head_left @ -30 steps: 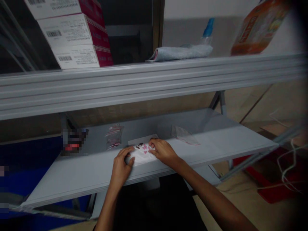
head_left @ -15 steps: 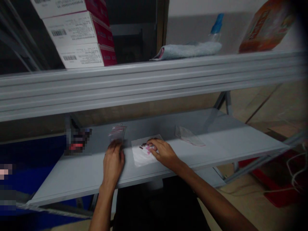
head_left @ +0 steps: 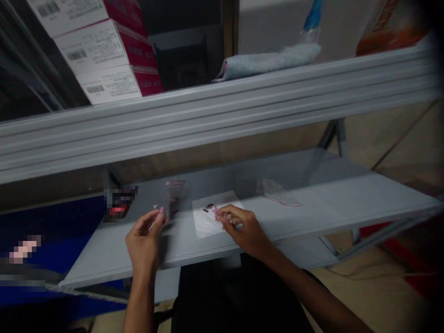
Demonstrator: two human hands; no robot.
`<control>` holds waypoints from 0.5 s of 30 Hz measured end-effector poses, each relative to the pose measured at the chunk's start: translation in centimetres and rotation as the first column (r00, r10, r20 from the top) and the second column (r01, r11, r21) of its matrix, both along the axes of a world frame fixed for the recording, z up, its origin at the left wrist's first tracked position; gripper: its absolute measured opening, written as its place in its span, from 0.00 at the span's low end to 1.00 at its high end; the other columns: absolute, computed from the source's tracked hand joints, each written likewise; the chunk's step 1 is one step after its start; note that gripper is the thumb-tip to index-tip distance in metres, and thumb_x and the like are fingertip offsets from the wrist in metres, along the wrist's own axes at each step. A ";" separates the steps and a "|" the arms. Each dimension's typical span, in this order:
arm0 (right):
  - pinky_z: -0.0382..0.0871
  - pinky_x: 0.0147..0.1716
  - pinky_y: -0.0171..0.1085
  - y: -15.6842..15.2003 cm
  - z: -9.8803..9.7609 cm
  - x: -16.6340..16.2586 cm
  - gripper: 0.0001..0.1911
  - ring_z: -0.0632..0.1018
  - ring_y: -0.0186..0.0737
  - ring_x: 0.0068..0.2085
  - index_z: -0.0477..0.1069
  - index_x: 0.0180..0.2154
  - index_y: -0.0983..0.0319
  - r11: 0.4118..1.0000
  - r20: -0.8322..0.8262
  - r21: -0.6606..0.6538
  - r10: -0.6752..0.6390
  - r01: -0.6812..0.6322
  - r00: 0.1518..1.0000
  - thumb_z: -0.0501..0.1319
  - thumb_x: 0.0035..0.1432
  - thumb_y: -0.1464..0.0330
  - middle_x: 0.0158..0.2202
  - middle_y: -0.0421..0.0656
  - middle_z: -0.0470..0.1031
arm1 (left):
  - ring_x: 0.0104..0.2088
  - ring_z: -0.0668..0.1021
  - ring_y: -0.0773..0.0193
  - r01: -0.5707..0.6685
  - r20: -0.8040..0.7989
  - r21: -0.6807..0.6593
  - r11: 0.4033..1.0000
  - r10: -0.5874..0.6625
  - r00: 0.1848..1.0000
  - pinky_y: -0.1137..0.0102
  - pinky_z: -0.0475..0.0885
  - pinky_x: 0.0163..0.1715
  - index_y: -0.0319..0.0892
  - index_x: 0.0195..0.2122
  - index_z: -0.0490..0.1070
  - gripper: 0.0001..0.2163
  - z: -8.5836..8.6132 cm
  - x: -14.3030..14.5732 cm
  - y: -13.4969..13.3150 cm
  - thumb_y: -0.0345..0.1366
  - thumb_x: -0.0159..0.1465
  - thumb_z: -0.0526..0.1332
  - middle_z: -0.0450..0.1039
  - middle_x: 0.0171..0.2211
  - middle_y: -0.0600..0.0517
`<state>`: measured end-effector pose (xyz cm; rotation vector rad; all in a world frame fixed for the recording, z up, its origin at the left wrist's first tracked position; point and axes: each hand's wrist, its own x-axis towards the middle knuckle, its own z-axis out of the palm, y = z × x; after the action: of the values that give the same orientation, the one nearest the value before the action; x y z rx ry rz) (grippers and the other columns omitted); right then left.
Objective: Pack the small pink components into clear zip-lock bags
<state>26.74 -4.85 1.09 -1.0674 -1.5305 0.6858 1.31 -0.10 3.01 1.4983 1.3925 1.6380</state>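
My left hand (head_left: 144, 236) is raised over the left part of the shelf board, thumb and fingertips pinched together. Something small and pale shows at the fingertips, too blurred to name. Just beyond it lies a clear zip bag (head_left: 174, 194) with dark pieces inside. My right hand (head_left: 243, 226) is over a white sheet (head_left: 204, 226), its fingers closed at a small cluster of pink pieces (head_left: 215, 211); whether one is between the fingertips is hidden. Several small dark pieces (head_left: 208, 207) lie beside the pink ones on the sheet.
Another clear bag (head_left: 277, 192) lies right of the sheet. A blurred-out dark and red item (head_left: 120, 206) sits at the board's left end. Above runs a ridged metal beam (head_left: 208, 111), with stacked boxes (head_left: 104, 60), a folded cloth (head_left: 270, 62) and a blue-topped bottle (head_left: 313, 18).
My left hand has lifted away from the zip bag, moving left and toward me, its fingers now pinched. My right hand stays at the pink pieces, drawn slightly back. The view has tilted a little.
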 end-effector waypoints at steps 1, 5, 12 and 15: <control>0.71 0.29 0.34 -0.1 0.1 0.0 0.11 0.78 0.39 0.35 0.72 0.46 0.59 0.998 -0.079 -0.047 0.046 -0.050 0.996 0.59 0.63 0.65 0.40 0.45 0.78 | 0.40 0.81 0.56 0.084 0.170 -0.047 0.995 -0.075 0.983 0.61 0.77 0.42 0.43 0.40 0.76 0.13 0.5 0.4 -0.6 0.42 0.56 0.69 0.79 0.39 0.49; 0.69 0.22 0.31 -0.8 1.0 0.5 0.22 0.78 0.35 0.31 0.65 0.55 0.58 0.942 -0.373 -0.162 0.217 -0.294 0.902 0.62 0.60 0.60 0.44 0.46 0.77 | 0.36 0.83 0.58 0.371 0.434 -0.167 0.913 -0.270 0.859 0.68 0.79 0.34 0.43 0.36 0.76 0.15 1.6 2.6 -3.2 0.41 0.50 0.74 0.79 0.35 0.52; 0.59 0.14 0.27 -1.9 2.4 2.5 0.13 0.71 0.27 0.16 0.69 0.32 0.62 0.881 -0.413 -0.253 0.275 -0.400 0.868 0.63 0.59 0.59 0.24 0.37 0.74 | 0.31 0.82 0.59 0.458 0.249 -0.373 0.807 -0.388 0.887 0.68 0.78 0.31 0.39 0.46 0.77 0.19 0.6 4.7 -5.1 0.43 0.56 0.70 0.81 0.37 0.45; 0.59 0.15 0.27 -2.6 2.5 3.0 0.13 0.72 0.28 0.17 0.70 0.31 0.63 0.824 -0.386 -0.296 0.359 -0.482 0.850 0.64 0.58 0.60 0.21 0.36 0.72 | 0.33 0.82 0.57 0.436 0.179 -0.393 0.810 -0.398 0.900 0.66 0.78 0.32 0.39 0.47 0.75 0.20 0.3 4.8 -5.8 0.45 0.57 0.68 0.80 0.40 0.44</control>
<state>29.75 -7.49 3.56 -0.8356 -1.3892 1.4526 6.14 -5.93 3.28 1.3316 1.1656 1.0319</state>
